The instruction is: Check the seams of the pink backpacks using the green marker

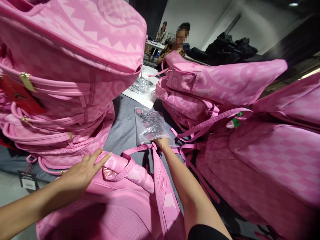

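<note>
Lying closest, a pink backpack (120, 210) shows its dotted padded back panel, with one shoulder strap (163, 188) running up its right side. The left hand (80, 173), fingers extended and clenching nothing, rests at the backpack's upper left edge, fingertips beside a folded pink strap (117, 163). Beyond the backpack, the right hand (162, 142) reaches to the near end of a clear plastic bag (150, 121) with dark and pink contents, lying on grey cloth (122, 116). Plastic partly hides those fingers, so I cannot tell whether they grasp it. To the left rises a tall stack of pink checkered backpacks (75, 76) with a red tag (21, 95); to the right are more pink backpacks (272, 160). Farther back come a white sheet (135, 95) under clear plastic, a person (166, 50) with a blurred face, a heap of black items (227, 48), and another person (161, 33) beside a table (156, 44).
</note>
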A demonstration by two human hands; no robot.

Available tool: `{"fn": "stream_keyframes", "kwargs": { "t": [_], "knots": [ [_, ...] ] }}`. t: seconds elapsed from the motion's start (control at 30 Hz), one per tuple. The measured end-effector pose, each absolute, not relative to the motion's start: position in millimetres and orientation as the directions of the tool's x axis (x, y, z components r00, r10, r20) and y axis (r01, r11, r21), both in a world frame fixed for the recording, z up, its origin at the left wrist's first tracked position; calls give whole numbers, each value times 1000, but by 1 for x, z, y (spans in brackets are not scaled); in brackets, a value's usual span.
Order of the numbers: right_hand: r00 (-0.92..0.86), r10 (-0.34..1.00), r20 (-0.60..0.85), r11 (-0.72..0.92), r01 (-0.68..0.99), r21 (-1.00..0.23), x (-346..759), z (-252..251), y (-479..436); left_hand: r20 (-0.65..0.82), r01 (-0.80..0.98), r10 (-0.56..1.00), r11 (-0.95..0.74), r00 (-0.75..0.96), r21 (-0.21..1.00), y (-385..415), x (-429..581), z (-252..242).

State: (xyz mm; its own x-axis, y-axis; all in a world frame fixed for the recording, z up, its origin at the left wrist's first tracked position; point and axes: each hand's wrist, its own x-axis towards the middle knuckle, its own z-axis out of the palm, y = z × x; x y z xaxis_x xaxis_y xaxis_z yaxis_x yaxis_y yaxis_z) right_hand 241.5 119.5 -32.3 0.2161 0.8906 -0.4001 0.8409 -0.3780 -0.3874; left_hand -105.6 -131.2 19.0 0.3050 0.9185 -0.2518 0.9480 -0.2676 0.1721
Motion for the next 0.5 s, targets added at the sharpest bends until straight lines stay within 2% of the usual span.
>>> {"fn": "stream_keyframes", "kwargs": {
  "t": [0.1,0.23,0.37,0.5],
  "knots": [
    [226,837,-499,-454,797,-399,245,-22,110,-292,947,907,-254,303,194,-131,-103,36],
    [230,816,-531,-490,763,-422,259,2,83,-229,939,920,-276,319,204,-132,-101,47],
    [249,885,-394,-426,775,-466,278,40,40,-235,949,925,-263,300,175,-130,-96,50],
    [140,959,-247,-263,769,-583,269,85,-13,-196,950,934,-270,298,157,-129,-91,52]
  ]
}}
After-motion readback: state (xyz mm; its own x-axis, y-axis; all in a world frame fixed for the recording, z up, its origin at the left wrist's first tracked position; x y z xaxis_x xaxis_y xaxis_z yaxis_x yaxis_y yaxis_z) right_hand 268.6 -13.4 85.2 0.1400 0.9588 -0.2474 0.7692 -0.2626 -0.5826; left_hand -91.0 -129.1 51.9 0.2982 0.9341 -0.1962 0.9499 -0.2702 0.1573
